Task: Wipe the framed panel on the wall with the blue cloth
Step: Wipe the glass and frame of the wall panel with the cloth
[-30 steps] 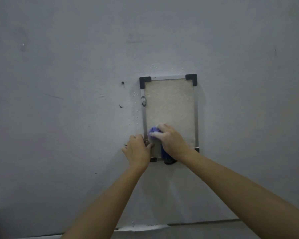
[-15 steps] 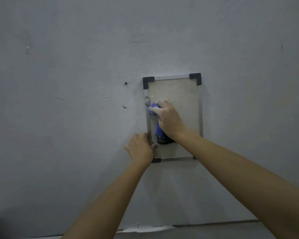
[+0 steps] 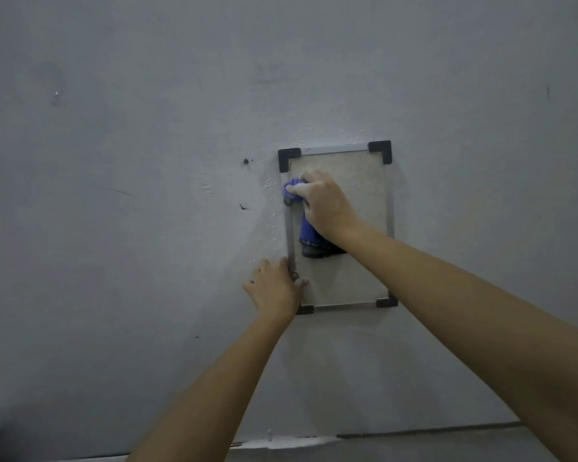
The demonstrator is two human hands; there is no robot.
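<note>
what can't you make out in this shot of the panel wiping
Head view only:
- Part of the framed panel under the right hand and blue cloth: covered by them.
- Lower left frame edge: hidden by the left hand; gripping or pressing, unclear.
- Panel cleanliness: too dim, grainy.
</note>
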